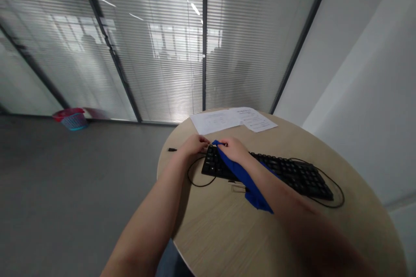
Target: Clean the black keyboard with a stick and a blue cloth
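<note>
Pinching a fold of blue cloth (234, 166) between thumb and fingers, the person's right hand (235, 149) is over the left part of a black keyboard (289, 173). The cloth runs from those fingertips across the keys, passes under the right forearm and drapes over the near edge, where its loose end lies on the wooden tabletop (221, 233).

The left hand (193, 144) is at the keyboard's far left corner, just beside the right one, its fingers bent and drawn close together. Whether they grip the corner or only touch it cannot be told.

The keyboard lies across the middle of the tabletop at a slant, its right end nearer the person than its left. A thin black cable (201, 186) curves in a loop by its left end, partly beneath the left wrist, and another stretch of black cord (342, 197) bends around the right end. A small black plug (172, 149) lies near the left rim, to the left of the left wrist. Close to the keyboard's near edge, beside the cloth, is a small clip (238, 188) with wire handles.

Printed papers (214, 122) overlap at the far side of the tabletop. Beyond it, a red and blue basket (74, 120) stands on the grey floor (81, 181) next to a glass partition with blinds (162, 86).
</note>
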Demonstrator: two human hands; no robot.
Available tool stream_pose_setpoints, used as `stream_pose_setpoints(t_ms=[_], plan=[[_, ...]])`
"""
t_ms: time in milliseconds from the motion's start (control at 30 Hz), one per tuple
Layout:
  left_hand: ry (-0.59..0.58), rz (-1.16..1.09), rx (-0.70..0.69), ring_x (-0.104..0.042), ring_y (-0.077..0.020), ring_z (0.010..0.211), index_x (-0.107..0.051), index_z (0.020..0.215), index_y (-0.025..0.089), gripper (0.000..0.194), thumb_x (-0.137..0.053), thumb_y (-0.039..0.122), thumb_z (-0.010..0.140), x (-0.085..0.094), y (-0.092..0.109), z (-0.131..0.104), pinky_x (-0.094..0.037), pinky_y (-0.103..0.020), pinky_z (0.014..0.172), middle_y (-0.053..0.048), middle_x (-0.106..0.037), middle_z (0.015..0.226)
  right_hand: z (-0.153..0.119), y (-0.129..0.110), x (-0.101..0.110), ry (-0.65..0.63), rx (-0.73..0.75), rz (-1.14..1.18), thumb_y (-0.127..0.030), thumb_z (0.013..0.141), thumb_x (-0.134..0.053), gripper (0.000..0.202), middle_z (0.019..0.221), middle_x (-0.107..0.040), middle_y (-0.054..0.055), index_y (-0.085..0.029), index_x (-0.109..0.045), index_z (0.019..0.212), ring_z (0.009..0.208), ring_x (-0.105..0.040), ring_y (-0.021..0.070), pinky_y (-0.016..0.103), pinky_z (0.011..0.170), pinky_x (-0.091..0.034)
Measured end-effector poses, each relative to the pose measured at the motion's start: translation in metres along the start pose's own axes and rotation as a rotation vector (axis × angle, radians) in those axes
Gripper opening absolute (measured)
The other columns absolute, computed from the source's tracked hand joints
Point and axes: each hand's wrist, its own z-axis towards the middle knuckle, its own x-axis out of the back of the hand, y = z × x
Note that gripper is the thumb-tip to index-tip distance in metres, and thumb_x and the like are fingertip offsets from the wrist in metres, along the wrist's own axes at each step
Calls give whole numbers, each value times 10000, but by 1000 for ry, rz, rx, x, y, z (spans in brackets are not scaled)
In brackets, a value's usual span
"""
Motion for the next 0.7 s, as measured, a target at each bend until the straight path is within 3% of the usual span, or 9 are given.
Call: stream_pose_setpoints(t_ms=[133, 433, 700], plan=[[22, 103, -91, -705, -201, 827, -811, 947, 150, 254, -645, 171, 756, 4, -3, -3, -507, -247, 755, -58, -796, 890, 9, 3, -6, -7, 91, -181, -265, 921, -572, 249, 1014, -747, 89, -222, -798, 1017, 961, -657, 232, 317, 889, -480], [31, 201, -72, -701, -220, 835, -824, 947, 169, 280, -650, 151, 728, 2, -5, -7, -496, -270, 764, -62, -795, 838, 2, 10, -18, -72, 189, -201, -348, 995, -495, 321, 1164, -712, 88, -222, -782, 1063, 1057, -640, 207, 293, 948, -448], [87, 202, -68, -705, -222, 869, -821, 963, 197, 328, -638, 104, 707, 1, -8, -5, -508, -278, 796, -53, -801, 907, 0, 6, -21, -54, 154, -336, -288, 1008, -448, 336, 1033, -746, 101, -189, -767, 978, 966, -661, 211, 283, 873, -450]])
